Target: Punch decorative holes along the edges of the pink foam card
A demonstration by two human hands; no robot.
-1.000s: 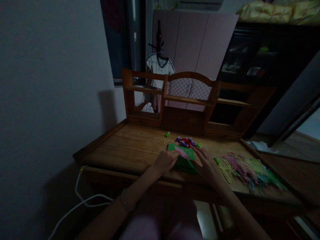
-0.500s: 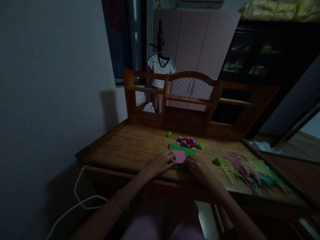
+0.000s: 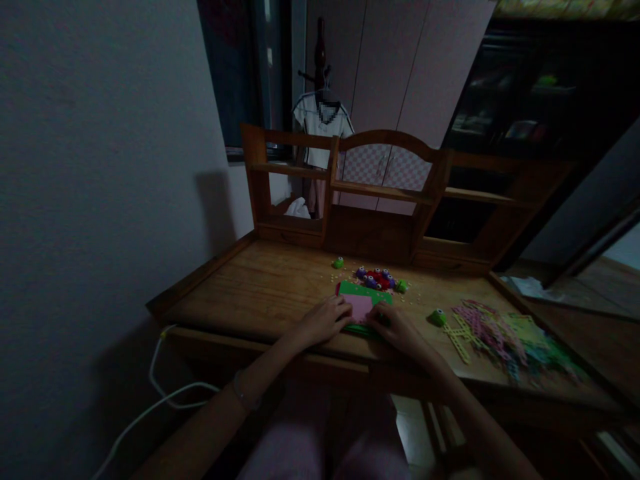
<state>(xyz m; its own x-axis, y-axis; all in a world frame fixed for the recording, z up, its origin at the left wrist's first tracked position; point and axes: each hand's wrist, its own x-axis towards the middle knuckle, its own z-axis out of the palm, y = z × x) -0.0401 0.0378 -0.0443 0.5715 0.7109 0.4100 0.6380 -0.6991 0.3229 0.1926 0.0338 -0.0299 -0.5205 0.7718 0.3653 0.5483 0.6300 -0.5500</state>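
Observation:
A pink sheet (image 3: 361, 305), which looks like paper or thin foam, lies on top of a green sheet (image 3: 351, 289) near the desk's front edge. A sliver of red shows at the green sheet's left corner. My left hand (image 3: 327, 319) has its fingers curled over the pink sheet's left edge. At the lower right corner of the pink sheet, my right hand (image 3: 393, 325) pinches with thumb and fingers. Just behind the sheets sits a cluster of red and purple googly-eyed pieces (image 3: 376, 278), with a green one (image 3: 401, 286) at its right.
Small pale bits are scattered around the cluster. Another green googly-eyed piece (image 3: 339, 263) stands behind left, and one more (image 3: 439, 317) on the right. Beside that lies a pile of coloured lattice strips (image 3: 493, 331). A wooden shelf (image 3: 383, 193) rises along the desk's back.
The view has tipped slightly downward. My right hand has shifted at the pink sheet's right side, and more of that sheet's upper right corner shows. My left hand stays at the left edge.

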